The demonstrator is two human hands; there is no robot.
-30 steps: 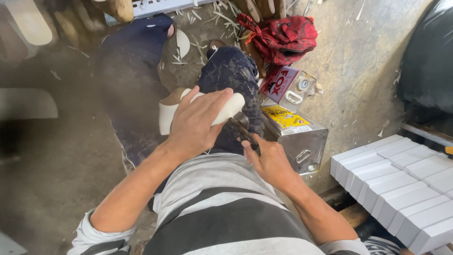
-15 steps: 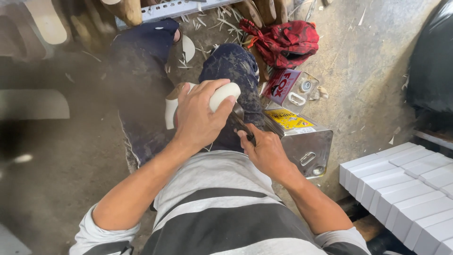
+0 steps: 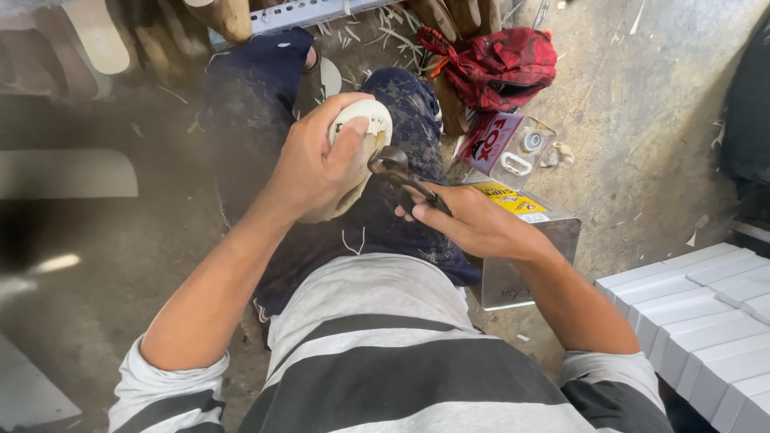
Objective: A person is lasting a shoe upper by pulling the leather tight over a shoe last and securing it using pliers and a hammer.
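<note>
Both hands (image 3: 321,160) higher, pincers (image 3: 397,172) raised.

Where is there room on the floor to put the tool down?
Bare concrete floor lies open right of the red cloth, above the white blocks. Around the metal tin and small box by the right hand it is crowded; wood shavings litter the top.

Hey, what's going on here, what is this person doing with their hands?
A seated person grips a pale, shoe-shaped piece in the left hand over their lap. The right hand holds dark metal pincers, their head against the piece's edge. A metal tin, a red cloth and stacked white boxes lie nearby.
</note>
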